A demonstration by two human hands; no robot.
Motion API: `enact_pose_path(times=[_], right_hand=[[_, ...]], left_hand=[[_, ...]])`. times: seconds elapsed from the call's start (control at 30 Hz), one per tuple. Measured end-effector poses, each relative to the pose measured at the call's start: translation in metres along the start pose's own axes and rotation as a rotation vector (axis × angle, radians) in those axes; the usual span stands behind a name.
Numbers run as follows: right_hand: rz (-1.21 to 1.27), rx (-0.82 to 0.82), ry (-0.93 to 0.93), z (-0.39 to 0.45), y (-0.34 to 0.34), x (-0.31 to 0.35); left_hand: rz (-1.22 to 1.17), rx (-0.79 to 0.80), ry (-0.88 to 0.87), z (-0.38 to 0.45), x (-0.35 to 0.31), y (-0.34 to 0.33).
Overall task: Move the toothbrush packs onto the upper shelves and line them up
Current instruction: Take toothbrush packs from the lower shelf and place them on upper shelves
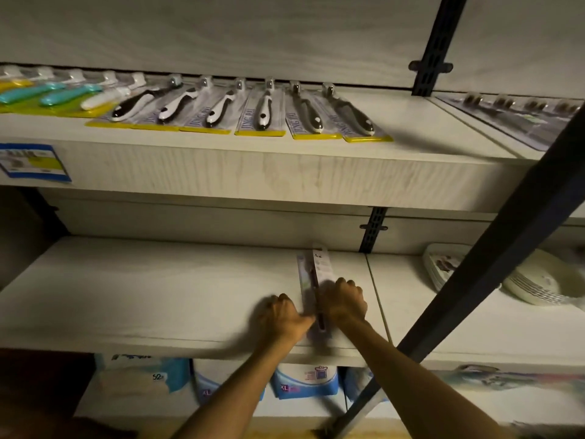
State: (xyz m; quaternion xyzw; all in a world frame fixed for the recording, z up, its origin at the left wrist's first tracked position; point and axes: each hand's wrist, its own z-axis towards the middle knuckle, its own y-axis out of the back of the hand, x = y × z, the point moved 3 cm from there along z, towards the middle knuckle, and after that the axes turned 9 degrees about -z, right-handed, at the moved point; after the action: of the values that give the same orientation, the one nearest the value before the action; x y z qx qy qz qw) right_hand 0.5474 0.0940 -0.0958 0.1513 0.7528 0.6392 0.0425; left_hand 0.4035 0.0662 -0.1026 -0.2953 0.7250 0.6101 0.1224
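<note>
Pack [313, 280] lies flat on middle shelf [158, 289], long axis front to back, its near end at the shelf's front lip. Dark brush handle visible through the blister.

Left hand [281, 318]: fingers curled, thumb tip touching the pack's left edge near the front. Whether it pinches the card or only nudges it, cannot tell. Right hand [343, 301]: knuckles up, fingers curled down along the pack's right edge, apparently gripping it; the fingertips are hidden.

Top shelf [427, 128] carries a row [253, 112] of packs, fanned and slightly overlapping, ending right of centre. Bare board to the right of the last pack, up to the seam with the next bay.

Risks, judged:
- Near end of pack sits at the lip; a weak pinch could let it slide off the front.
- Lifting straight up meets the top shelf's deep front face; pack must come out toward the person first.
- Diagonal bar [474, 296] crosses just right of the right forearm; a wide swing right would strike it.
- Setting down carelessly could knock the last pack in the row askew.

Room: middle shelf is bare to the left. Upright bracket [432, 58] behind the top shelf limits depth at the right.
</note>
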Motion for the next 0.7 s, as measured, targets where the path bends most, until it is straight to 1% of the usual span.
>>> enact_pose_path(times=[0.1,0.17,0.23,0.37,0.47,0.6,0.7], right_hand=[[0.017,-0.046,-0.054,0.002,0.004,0.004],[-0.028,-0.059,-0.023,0.004,0.007,0.006],[-0.007,-0.05,-0.021,0.007,0.01,0.004],[0.172,-0.046,-0.106,0.012,0.014,-0.009],[0.286,-0.01,-0.141,0.013,0.011,-0.017],[0.41,0.04,-0.182,0.017,0.002,-0.03],[0.603,0.063,-0.248,0.016,-0.002,-0.029]], left_hand=[[0.032,0.008,0.05,0.002,-0.006,-0.005],[0.035,0.027,0.073,0.004,-0.01,-0.006],[0.023,0.051,0.086,0.005,-0.012,-0.007],[-0.041,0.095,0.115,0.009,-0.008,0.004],[-0.089,0.14,0.159,0.011,0.0,0.014],[-0.298,0.201,0.22,0.013,0.019,0.02],[-0.546,0.259,0.279,0.019,0.035,0.028]])
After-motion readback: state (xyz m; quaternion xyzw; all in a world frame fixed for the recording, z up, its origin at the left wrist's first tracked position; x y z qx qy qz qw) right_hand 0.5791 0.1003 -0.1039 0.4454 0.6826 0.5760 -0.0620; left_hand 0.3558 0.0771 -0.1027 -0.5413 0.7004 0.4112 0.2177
